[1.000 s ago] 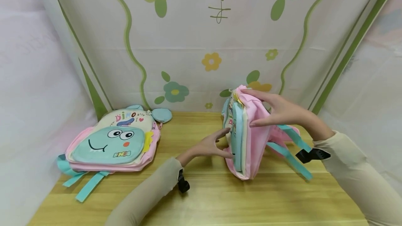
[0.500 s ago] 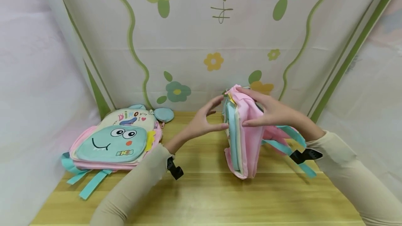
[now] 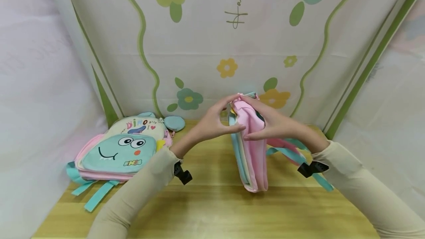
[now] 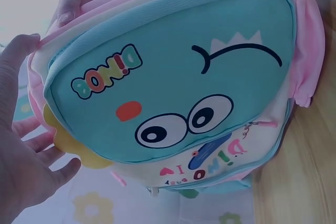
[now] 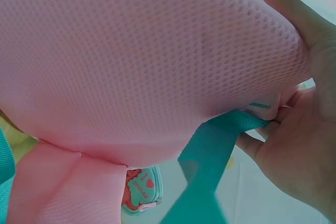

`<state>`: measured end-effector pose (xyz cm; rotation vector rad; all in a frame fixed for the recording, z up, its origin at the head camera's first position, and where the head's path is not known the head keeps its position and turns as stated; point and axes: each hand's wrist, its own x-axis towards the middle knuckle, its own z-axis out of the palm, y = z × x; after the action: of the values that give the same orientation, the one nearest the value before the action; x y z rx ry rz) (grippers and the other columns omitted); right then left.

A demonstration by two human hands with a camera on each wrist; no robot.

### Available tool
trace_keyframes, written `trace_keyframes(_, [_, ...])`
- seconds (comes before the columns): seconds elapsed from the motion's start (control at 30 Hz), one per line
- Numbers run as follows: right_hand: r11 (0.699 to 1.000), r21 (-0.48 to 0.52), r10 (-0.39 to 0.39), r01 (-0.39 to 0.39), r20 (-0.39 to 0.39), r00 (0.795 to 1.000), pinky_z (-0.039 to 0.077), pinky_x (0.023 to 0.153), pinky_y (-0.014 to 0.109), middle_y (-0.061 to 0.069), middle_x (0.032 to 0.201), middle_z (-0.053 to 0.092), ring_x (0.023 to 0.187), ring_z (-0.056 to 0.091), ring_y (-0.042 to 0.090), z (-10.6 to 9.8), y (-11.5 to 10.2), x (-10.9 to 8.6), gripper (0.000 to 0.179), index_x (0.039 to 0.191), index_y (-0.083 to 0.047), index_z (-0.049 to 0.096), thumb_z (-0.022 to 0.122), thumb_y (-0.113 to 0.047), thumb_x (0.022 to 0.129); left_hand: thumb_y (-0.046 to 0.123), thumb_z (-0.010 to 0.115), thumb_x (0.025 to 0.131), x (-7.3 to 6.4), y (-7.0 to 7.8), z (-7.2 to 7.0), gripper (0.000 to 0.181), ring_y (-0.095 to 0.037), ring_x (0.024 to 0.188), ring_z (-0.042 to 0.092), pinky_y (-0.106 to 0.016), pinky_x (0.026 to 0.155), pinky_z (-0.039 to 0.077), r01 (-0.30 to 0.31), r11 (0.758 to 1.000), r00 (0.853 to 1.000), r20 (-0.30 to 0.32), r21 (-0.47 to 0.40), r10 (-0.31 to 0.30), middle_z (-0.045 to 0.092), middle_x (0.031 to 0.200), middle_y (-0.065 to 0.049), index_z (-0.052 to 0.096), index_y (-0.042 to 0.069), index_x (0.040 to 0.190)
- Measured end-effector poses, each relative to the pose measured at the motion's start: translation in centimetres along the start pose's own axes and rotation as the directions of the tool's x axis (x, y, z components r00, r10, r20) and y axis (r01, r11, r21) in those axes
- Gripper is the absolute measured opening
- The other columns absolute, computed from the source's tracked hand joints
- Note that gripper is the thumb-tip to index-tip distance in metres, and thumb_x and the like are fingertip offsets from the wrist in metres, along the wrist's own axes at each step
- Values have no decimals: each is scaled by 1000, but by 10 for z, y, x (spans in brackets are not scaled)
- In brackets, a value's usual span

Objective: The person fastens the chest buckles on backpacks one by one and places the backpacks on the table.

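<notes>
A pink child's backpack (image 3: 255, 158) with a teal dinosaur-face front stands on edge on the wooden table, its narrow side facing me. My left hand (image 3: 210, 123) holds its upper front edge. In the left wrist view, the thumb lies at the pink edge and the fingers reach by the yellow spikes (image 4: 89, 153), next to the printed front pocket (image 4: 236, 87). From the back side my right hand (image 3: 279, 123) grips the same upper end. The right wrist view shows that thumb on the pink mesh back panel (image 5: 157, 61), with fingers by a teal strap (image 5: 205, 150).
A second, matching backpack (image 3: 119, 154) lies face up on the left, a small teal pouch (image 3: 174, 123) at its top corner. Behind the table (image 3: 212, 209) hangs a flower-printed cloth (image 3: 189, 58). A small heart-printed pouch (image 5: 142, 190) hangs below the held backpack.
My left hand has risen from the backpack's lower front to its upper edge, close to the right hand. The backpack has turned slightly and shifted a little left with the right hand.
</notes>
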<state>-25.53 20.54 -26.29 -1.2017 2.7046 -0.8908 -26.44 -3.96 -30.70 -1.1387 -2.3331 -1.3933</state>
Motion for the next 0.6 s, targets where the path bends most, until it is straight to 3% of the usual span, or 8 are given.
trace_keyframes(0.2, [1000, -2, 6, -6, 12, 1000, 38, 115, 59, -4, 171, 17, 153, 28, 25, 5, 1, 0, 120, 165, -24, 9, 90, -39, 78, 30, 83, 84, -6, -4, -2, 85, -16, 146, 41, -46, 117, 39, 23, 1000, 1000, -6, 18, -23, 42, 161, 2, 40, 18, 156])
trace_keyframes(0.6, [998, -22, 67, -67, 26, 997, 29, 119, 62, -2, 173, 6, 159, 9, 28, 8, 4, -3, 125, 164, -33, 0, 88, -48, 77, 30, 81, 85, -11, -10, -11, 80, -19, 148, 40, -48, 118, 37, 27, 999, 999, -17, 20, -27, 44, 159, -1, 43, 16, 154])
